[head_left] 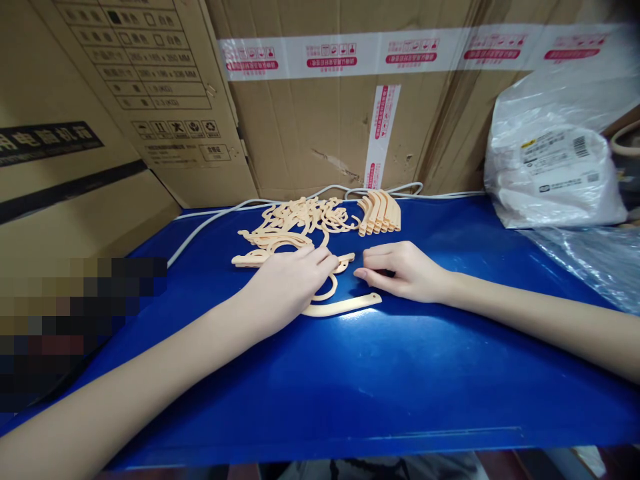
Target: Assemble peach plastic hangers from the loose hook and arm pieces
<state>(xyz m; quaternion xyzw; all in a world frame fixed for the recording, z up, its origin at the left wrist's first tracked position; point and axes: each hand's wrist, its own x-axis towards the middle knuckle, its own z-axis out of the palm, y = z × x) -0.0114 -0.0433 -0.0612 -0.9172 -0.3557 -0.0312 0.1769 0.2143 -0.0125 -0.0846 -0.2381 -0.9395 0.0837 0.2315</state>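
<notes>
My left hand [297, 280] is closed over beige plastic hanger parts in the middle of the table. A flat part with a hole [346, 262] sticks out past its fingertips. From beneath the palm a curved hanger arm [345, 307] reaches to the right, with a ring-shaped hook [331, 288] just above it. To the right of these, my right hand [403, 270] is curled with thumb and fingers drawn together; whatever its fingertips hold, if anything, is too small to see. Behind the left hand, a loose heap of hanger hooks [300, 215] lies beside more long parts [247, 261].
A neat stack of curved hanger arms [381, 215] stands at the back of the blue table [400, 387]. Behind run a white cable [210, 220] and large cardboard boxes [320, 133]. A white plastic bag [555, 167] sits at the back right.
</notes>
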